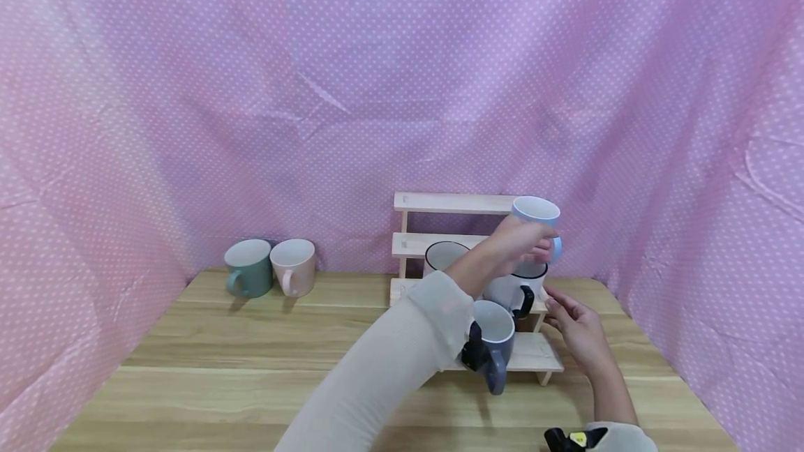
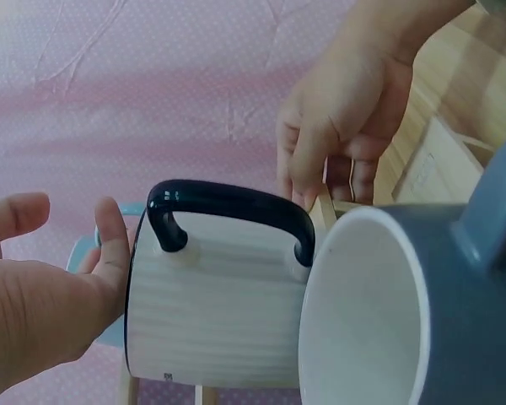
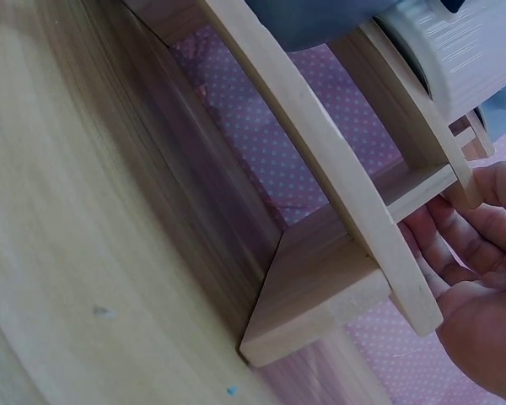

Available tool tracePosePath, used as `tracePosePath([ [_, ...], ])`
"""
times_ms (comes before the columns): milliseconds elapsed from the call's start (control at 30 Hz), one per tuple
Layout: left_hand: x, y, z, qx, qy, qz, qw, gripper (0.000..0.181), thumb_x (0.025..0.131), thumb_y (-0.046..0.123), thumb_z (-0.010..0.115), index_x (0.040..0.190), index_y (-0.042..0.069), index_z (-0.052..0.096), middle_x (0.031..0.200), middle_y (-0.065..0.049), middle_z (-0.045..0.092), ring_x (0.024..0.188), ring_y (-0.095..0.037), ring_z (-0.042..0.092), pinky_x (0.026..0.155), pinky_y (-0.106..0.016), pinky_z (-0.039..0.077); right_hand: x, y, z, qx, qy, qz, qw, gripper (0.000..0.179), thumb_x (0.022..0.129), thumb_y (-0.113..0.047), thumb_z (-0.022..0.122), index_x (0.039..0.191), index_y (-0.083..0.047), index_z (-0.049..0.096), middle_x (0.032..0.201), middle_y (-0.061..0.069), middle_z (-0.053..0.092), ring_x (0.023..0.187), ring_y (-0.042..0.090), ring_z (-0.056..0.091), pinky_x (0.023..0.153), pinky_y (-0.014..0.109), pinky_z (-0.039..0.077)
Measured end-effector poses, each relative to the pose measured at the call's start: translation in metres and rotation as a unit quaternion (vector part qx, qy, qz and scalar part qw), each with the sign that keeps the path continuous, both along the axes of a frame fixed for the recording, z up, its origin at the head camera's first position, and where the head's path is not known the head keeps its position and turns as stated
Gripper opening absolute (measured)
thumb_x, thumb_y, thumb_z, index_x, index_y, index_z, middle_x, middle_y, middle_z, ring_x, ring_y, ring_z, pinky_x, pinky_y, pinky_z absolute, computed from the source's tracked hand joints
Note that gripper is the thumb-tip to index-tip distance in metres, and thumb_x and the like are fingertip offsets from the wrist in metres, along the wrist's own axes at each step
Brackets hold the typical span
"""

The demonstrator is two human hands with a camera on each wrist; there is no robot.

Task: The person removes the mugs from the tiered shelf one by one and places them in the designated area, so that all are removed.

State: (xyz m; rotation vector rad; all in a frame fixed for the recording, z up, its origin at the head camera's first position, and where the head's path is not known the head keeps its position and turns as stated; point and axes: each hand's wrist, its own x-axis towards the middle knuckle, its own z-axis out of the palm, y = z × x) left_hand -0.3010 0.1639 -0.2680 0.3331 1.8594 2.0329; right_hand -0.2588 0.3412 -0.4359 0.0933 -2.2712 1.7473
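On the right side of a stepped wooden rack (image 1: 530,354), my left hand (image 1: 518,239) is at the near side of a light blue mug (image 1: 535,210). Its thumb stands apart from the fingers in the left wrist view, and a fingertip overlaps the mug's handle. Just below is a white mug (image 2: 215,295) with a black rim and black handle. With its thumb and fingers, my right hand (image 1: 581,337) holds the right end of a rack shelf (image 3: 409,126). A grey-blue mug (image 1: 496,323) stands on the lowest step, handle toward me.
Another black-rimmed white mug (image 1: 444,255) stands on the rack, partly behind the left forearm. At the far left of the wooden table (image 1: 251,354) are a green mug (image 1: 254,274) and a pale pink mug (image 1: 301,270). A dotted pink cloth (image 1: 389,89) hangs behind.
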Motion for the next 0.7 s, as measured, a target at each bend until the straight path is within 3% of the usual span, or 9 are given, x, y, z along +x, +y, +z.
tracePosePath([
  [267,0.0012,0.0022,0.0005,0.061,-0.042,-0.002,0.9972,0.044,0.095,0.005,0.067,0.135,0.0,0.051,0.107,-0.015,0.064,0.102,-0.033,0.067,0.093,-0.042,0.06,-0.0005,0.001,-0.0011,-0.011,0.006,0.005,0.9999,0.055,0.109,-0.023,0.051,0.147,0.015,0.04,0.108,-0.021,0.066,0.091,0.004,0.069,0.087,0.021,0.058],
  [400,0.0022,0.0043,0.002,0.082,-0.073,0.002,0.994,0.037,0.096,0.005,0.066,0.129,-0.006,0.055,0.108,-0.019,0.065,0.109,-0.038,0.066,0.094,-0.043,0.059,-0.0006,0.0014,-0.0015,-0.007,0.006,0.002,1.0,0.053,0.11,-0.022,0.05,0.148,0.014,0.041,0.113,-0.015,0.066,0.092,0.003,0.068,0.087,0.021,0.058],
  [600,0.0032,0.0071,0.003,0.075,-0.093,0.003,0.9928,0.023,0.098,0.008,0.064,0.114,-0.007,0.061,0.104,-0.019,0.063,0.099,-0.035,0.065,0.095,-0.044,0.059,-0.0013,0.0013,-0.003,-0.009,0.006,0.006,0.9999,0.053,0.11,-0.022,0.05,0.147,0.014,0.041,0.109,-0.021,0.066,0.091,0.004,0.068,0.087,0.022,0.058],
  [700,0.0031,0.0087,0.002,0.081,-0.107,-0.001,0.9909,0.022,0.097,0.009,0.064,0.111,-0.007,0.06,0.104,-0.019,0.062,0.102,-0.036,0.065,0.097,-0.046,0.058,-0.0009,0.0009,-0.0024,-0.01,0.007,0.006,0.9999,0.053,0.109,-0.023,0.051,0.147,0.014,0.042,0.109,-0.022,0.066,0.091,0.005,0.068,0.087,0.022,0.058],
])
